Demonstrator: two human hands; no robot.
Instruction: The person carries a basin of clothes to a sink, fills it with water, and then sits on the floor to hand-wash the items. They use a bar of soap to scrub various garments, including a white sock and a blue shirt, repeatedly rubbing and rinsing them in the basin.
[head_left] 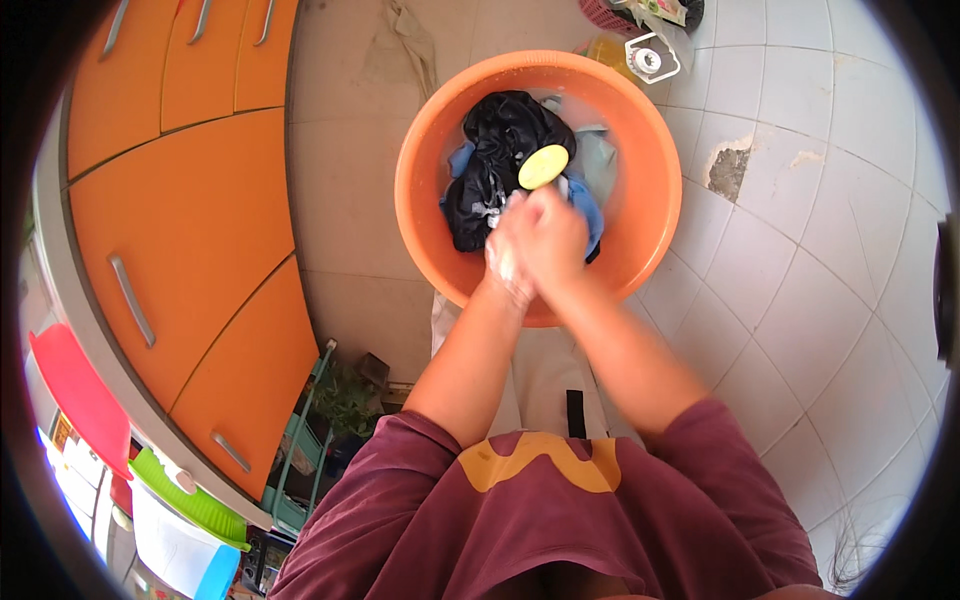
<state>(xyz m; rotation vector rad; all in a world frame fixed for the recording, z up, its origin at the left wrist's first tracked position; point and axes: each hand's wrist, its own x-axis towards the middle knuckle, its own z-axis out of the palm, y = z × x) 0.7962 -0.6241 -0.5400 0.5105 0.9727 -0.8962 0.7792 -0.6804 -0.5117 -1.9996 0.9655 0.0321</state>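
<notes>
Dark wet clothes [500,160] lie just beyond both hands' [535,245] joined grip

We count one round orange basin [655,215] on the tiled floor, one black garment [500,150] in it, one blue cloth [585,210], one pale teal cloth [600,160] and one yellow oval bar of soap [543,166]. We see two hands [535,245], pressed together, and five orange cabinet doors [180,230].

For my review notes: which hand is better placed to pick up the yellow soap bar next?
Probably the right hand: it sits directly below the yellow soap bar, closer than the left hand. Both are pressed together over the dark clothes.
</notes>
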